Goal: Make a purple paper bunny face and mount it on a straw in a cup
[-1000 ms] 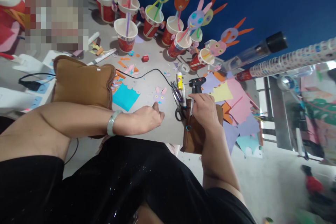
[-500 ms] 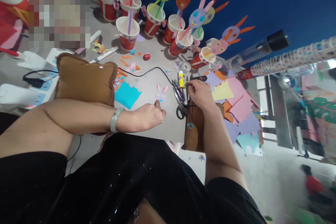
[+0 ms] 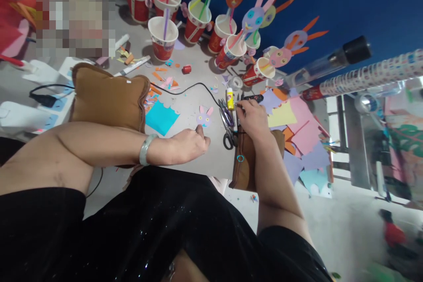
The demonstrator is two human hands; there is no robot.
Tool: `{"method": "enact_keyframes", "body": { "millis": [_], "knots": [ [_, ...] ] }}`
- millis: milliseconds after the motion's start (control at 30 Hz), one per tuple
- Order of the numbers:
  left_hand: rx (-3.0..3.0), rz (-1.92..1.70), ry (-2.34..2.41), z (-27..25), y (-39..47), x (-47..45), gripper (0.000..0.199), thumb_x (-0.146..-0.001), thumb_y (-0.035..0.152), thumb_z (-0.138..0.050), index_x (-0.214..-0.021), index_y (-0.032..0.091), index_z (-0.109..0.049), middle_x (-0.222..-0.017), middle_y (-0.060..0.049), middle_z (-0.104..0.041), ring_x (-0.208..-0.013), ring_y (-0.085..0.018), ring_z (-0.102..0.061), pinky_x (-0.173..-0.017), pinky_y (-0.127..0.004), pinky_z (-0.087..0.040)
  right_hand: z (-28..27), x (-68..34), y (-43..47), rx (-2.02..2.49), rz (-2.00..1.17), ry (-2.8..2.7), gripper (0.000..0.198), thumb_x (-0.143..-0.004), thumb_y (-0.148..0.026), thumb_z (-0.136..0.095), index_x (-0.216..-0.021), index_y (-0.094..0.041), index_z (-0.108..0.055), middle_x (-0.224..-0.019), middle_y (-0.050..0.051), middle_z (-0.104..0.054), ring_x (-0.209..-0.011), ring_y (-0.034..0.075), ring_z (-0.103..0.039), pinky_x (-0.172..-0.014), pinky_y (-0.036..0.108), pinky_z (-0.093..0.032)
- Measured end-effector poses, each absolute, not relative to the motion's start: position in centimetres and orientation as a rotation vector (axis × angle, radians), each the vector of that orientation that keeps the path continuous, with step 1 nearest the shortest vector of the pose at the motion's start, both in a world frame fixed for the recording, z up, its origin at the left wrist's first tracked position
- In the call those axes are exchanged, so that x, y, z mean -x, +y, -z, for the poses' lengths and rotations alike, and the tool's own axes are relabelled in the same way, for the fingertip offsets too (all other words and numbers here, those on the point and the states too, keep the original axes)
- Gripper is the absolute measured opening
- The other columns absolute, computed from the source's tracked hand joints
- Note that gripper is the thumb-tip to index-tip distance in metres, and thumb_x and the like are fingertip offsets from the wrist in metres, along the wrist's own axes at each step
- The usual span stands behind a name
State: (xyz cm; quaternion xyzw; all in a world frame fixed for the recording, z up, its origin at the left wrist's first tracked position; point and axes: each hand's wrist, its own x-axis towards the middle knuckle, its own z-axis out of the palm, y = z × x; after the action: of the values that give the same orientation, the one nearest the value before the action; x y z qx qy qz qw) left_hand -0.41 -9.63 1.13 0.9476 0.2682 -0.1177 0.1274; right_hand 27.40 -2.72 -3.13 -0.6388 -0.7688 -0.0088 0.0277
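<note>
My left hand (image 3: pixel 190 145) is closed, thumb pressed against curled fingers, just below a small purple paper rabbit face (image 3: pixel 203 118) with pink ears lying on the table. Whatever is in that hand, if anything, is too small to make out. My right hand (image 3: pixel 254 116) rests palm down, fingers bent and slightly apart, over a white pen (image 3: pixel 235 121) and close to a yellow glue stick (image 3: pixel 230 100). Dark-handled scissors (image 3: pixel 228 134) lie just left of it. Beneath the right forearm is a brown cushion (image 3: pixel 244 172) with a small blue ring (image 3: pixel 240 158) on top.
A second brown cushion (image 3: pixel 109 94) lies by my left forearm, near a power strip (image 3: pixel 62 110). Blue paper (image 3: pixel 162 118) and scraps lie mid-table. Paper cups (image 3: pixel 163 39) with rabbit heads on straws line the back. Coloured sheets (image 3: pixel 302 128) are piled at right. A black cable (image 3: pixel 178 92) crosses the table.
The view has shifted slightly, so things on the table appear a little further right. Both hands stay in nearly the same places and poses.
</note>
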Motion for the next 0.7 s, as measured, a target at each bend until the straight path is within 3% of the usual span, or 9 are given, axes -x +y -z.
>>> {"method": "enact_keyframes", "body": {
  "millis": [200, 533, 700],
  "knots": [
    [-2.744, 0.311, 0.786, -0.9, -9.7, 0.3, 0.033, -0.103, 0.014, -0.046, -0.126, 0.003, -0.066, -0.138, -0.040, -0.062, -0.085, -0.029, -0.079, -0.064, -0.036, -0.059, 2.5, -27.0, -4.7, 1.938, 0.199, -2.324, 0.048, -0.098, -0.039, -0.052, -0.138, -0.016, -0.061, -0.115, 0.020, -0.072, -0.099, 0.037, -0.066, -0.084, 0.048, -0.050],
    [-2.734, 0.346, 0.775, -1.5, -9.8, 0.5, 0.033, -0.104, 0.014, -0.045, -0.126, 0.002, -0.066, -0.135, -0.040, -0.063, -0.090, -0.032, -0.079, -0.067, -0.037, -0.061, -0.2, -24.7, -8.0, 1.773, 0.171, -2.381, 0.029, -0.100, -0.038, -0.054, -0.118, -0.022, -0.070, -0.111, 0.015, -0.076, -0.103, 0.034, -0.067, -0.091, 0.048, -0.050],
    [-2.763, 0.359, 0.776, -1.6, -9.7, 0.5, 0.036, -0.100, 0.006, -0.044, -0.127, 0.002, -0.067, -0.127, -0.033, -0.070, -0.092, -0.029, -0.077, -0.069, -0.035, -0.059, -0.5, -22.8, -9.7, 1.529, -0.013, -2.652, 0.031, -0.104, -0.029, -0.049, -0.125, -0.020, -0.069, -0.112, 0.014, -0.075, -0.103, 0.030, -0.068, -0.089, 0.044, -0.053]
  ]
}}
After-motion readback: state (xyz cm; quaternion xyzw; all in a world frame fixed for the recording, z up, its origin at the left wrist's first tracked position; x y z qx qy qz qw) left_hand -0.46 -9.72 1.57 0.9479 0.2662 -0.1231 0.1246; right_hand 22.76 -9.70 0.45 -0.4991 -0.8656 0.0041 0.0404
